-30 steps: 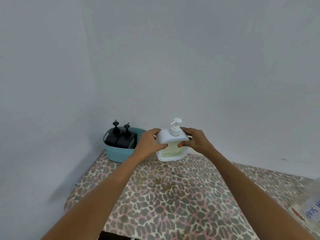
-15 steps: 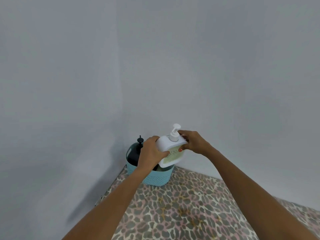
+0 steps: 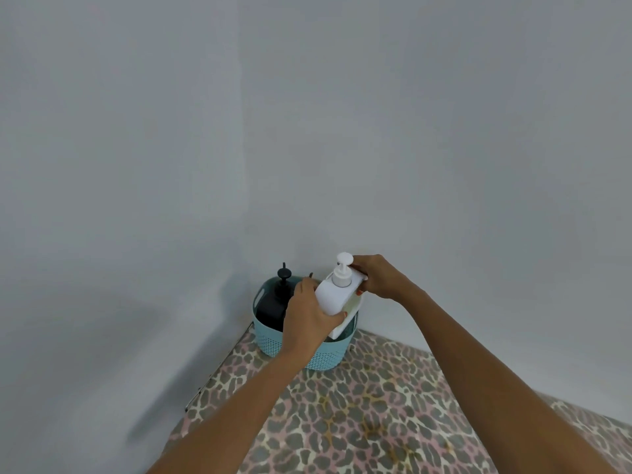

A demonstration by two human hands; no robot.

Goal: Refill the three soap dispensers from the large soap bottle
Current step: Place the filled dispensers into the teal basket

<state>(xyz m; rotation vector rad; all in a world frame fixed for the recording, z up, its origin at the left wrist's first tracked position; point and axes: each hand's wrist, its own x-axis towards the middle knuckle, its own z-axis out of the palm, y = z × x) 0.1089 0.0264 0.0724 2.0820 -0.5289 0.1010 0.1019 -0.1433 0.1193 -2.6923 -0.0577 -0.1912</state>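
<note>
Nearest the camera, a bench (image 3: 376, 422) covered in a leopard-print cloth stretches away toward a corner of the room, and two bare forearms reach forward over it. At the far end of the bench the left hand (image 3: 307, 319) wraps around the left side of a white pump dispenser (image 3: 333, 295), thumb on its front face; its grip is closed on the body. The right hand (image 3: 379, 277) holds the dispenser's upper right corner between curled fingers and thumb, so both grips are on the same thing. The dispenser leans to the right, pump head uppermost, with its lower end dipping inside the rim of a pale blue perforated basket (image 3: 270, 340); whether it touches the basket's floor is hidden. In the basket's left half a black pump dispenser (image 3: 270, 306) stands upright. Just behind the left hand's knuckles the dark tip of a second pump (image 3: 310, 275) shows. The basket stands in the corner, against plain grey walls (image 3: 410, 131).
</note>
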